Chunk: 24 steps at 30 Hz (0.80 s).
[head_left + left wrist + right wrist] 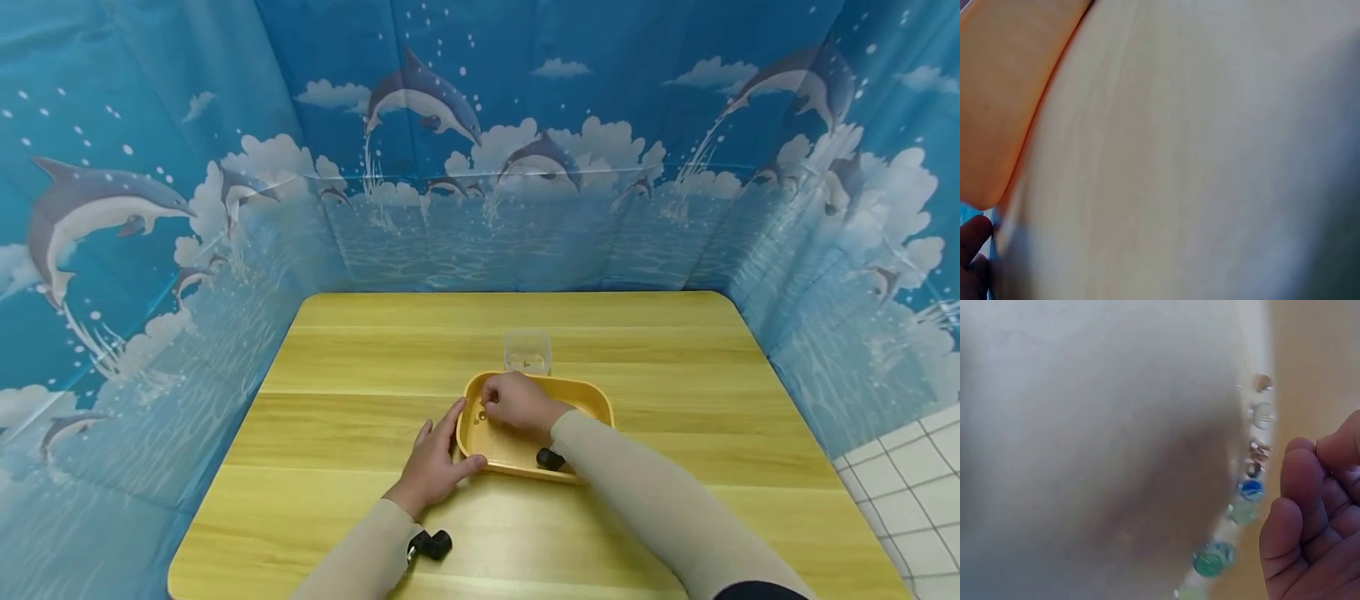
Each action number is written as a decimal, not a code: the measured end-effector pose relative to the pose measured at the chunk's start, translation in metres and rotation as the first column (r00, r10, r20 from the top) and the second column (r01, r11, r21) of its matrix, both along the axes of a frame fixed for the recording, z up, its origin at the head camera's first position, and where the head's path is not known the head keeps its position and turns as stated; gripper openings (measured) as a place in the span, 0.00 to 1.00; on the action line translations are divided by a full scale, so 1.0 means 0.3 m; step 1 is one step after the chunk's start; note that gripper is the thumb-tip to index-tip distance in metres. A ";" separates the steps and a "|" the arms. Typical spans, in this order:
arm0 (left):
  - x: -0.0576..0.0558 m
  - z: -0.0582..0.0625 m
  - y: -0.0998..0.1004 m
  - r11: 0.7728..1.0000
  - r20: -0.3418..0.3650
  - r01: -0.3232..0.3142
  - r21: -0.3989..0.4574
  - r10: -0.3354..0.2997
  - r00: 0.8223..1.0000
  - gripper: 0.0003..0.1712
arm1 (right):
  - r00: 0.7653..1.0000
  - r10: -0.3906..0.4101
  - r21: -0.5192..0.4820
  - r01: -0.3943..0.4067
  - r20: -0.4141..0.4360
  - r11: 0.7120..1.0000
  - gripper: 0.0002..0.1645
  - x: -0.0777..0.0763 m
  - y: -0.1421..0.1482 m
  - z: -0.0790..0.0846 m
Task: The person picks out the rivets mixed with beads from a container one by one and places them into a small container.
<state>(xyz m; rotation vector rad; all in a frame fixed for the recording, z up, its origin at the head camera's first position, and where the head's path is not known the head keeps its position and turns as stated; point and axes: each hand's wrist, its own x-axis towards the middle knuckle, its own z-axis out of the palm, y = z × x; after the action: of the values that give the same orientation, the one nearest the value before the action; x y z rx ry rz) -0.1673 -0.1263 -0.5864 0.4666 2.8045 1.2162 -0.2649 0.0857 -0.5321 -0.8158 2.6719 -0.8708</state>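
A shallow yellow tray [517,464] lies on the table. Reaching into its left half, my right hand [521,402] is curled, thumb against the index finger; anything between the tips is hidden. Beside those fingers, in the right wrist view, a line of glass marbles runs along the tray's edge, among them a blue marble [1251,490], a green marble [1210,562] and a clear marble [1263,416]. Small copper-coloured pieces [1259,450] lie among them. My left hand [433,471] steadies the tray's left corner, fingers extended along the side and thumb at the front rim.
Just behind the tray stands a small clear plastic box [528,350] with a few tiny bits inside. The wood-patterned table [360,358] has rounded corners. A dolphin-printed curtain [480,225] encloses it at the back and sides.
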 end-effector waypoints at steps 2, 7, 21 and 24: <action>-0.001 0.005 0.001 1.000 0.000 -0.005 -0.007 0.005 1.000 0.57 | 1.000 -0.006 -0.011 0.006 0.011 1.000 0.03 -0.006 0.011 0.016; -0.004 0.013 0.006 1.000 -0.005 -0.016 -0.016 0.016 1.000 0.58 | 0.998 -0.045 -0.005 0.045 0.039 0.999 0.05 -0.020 0.048 0.060; -0.005 0.009 0.014 0.999 -0.002 -0.040 -0.013 0.040 0.999 0.59 | 0.981 -0.159 -0.011 0.161 0.109 0.987 0.13 -0.063 0.157 0.179; -0.002 0.006 0.015 0.999 -0.001 -0.038 -0.013 0.038 0.999 0.60 | 0.979 -0.174 -0.006 0.175 0.102 0.984 0.13 -0.074 0.174 0.179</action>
<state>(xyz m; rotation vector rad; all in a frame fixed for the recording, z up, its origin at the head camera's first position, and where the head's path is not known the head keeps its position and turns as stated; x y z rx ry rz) -0.1678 -0.1218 -0.5847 0.4146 2.8326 1.2040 -0.2870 0.1378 -0.4785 -0.5302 2.6803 -0.9463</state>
